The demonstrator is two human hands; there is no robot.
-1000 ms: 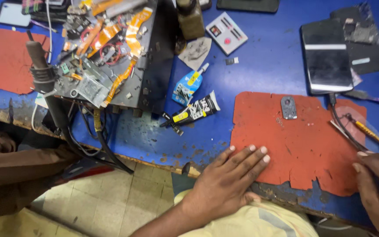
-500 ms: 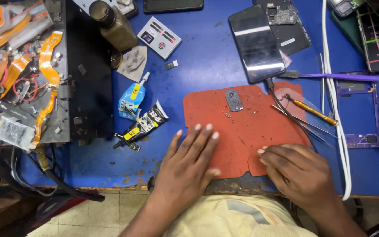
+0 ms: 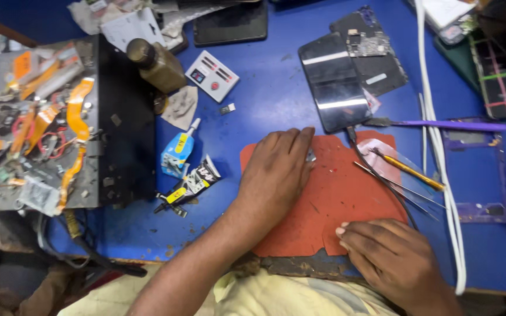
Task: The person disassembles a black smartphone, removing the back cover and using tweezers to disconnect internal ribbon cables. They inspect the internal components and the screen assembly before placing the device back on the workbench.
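The blue table (image 3: 276,93) is scuffed and worn along its near edge, and on it lies the red mat (image 3: 346,205), a thin rubbery sheet with ragged, notched borders; everything below is placed from that mat. Left of the mat sits a black metal box (image 3: 127,123) heaped with orange flex ribbons and loose parts. Above the mat a glossy dark phone (image 3: 332,82) lies flat, touching its top edge. The left hand (image 3: 276,172) rests palm down on the mat's upper left, fingers loosely together, holding nothing, its fingertips at a small grey metal part (image 3: 311,155) that is mostly hidden. The right hand (image 3: 390,260) lies flat at the mat's near right corner, fingers relaxed, also empty. On the mat's right side lie thin steel tweezers (image 3: 399,188) and a yellow-handled tool (image 3: 408,168). Just left of the mat are two crumpled glue tubes (image 3: 185,175). Judging by its size, the part wants a light pinch with fingertips, the right hand steadying the mat so it does not slide
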